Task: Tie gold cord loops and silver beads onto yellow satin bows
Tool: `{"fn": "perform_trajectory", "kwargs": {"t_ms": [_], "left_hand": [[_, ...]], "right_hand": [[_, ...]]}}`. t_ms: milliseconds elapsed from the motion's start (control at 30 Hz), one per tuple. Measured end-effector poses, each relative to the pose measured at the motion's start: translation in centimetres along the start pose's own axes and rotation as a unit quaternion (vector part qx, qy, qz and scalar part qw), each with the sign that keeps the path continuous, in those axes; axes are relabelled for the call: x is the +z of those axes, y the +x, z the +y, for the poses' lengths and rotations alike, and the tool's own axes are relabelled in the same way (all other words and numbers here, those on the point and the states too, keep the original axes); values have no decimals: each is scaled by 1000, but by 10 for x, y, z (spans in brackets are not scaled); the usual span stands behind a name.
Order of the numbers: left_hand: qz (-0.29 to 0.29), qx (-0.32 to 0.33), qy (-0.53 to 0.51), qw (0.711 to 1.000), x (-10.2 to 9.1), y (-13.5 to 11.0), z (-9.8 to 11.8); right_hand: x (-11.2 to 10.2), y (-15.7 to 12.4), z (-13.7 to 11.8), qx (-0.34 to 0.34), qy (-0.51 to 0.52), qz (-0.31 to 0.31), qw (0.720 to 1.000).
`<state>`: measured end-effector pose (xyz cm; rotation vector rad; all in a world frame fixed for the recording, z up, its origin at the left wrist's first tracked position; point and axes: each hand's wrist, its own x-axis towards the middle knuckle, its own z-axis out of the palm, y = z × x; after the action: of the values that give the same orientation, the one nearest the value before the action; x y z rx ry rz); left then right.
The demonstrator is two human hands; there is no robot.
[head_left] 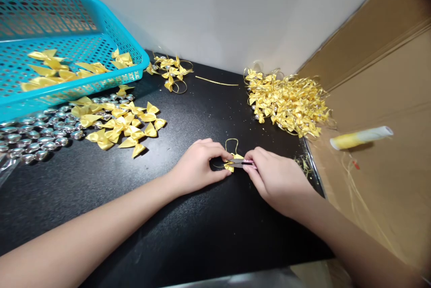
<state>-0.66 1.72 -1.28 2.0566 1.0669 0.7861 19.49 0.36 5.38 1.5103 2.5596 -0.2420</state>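
My left hand [204,165] pinches a small yellow ribbon bow [229,166] just above the black table. A loop of thin gold cord [232,140] rises from the bow. From the right, my right hand [274,178] grips small scissors [247,163] with pinkish handles, their blades lying against the bow. Whether the blades are closed on the cord is too small to tell. Left of my hands, loose yellow bows [124,124] are scattered beside strings of silver beads [43,133].
A blue plastic basket [141,59] with more bows stands at the back left. Corded bows form a small cluster [171,70] and a large heap [289,104] at the back. One gold cord [217,81] lies between them. A yellow-white roll [362,137] rests on cardboard at right.
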Motion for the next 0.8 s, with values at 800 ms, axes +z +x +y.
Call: {"fn": "perform_trajectory", "kwargs": {"t_ms": [800], "left_hand": [[10,13,-2,1000,0,0,1]], "right_hand": [[-7,12,-6,8,20,-27,999]]}}
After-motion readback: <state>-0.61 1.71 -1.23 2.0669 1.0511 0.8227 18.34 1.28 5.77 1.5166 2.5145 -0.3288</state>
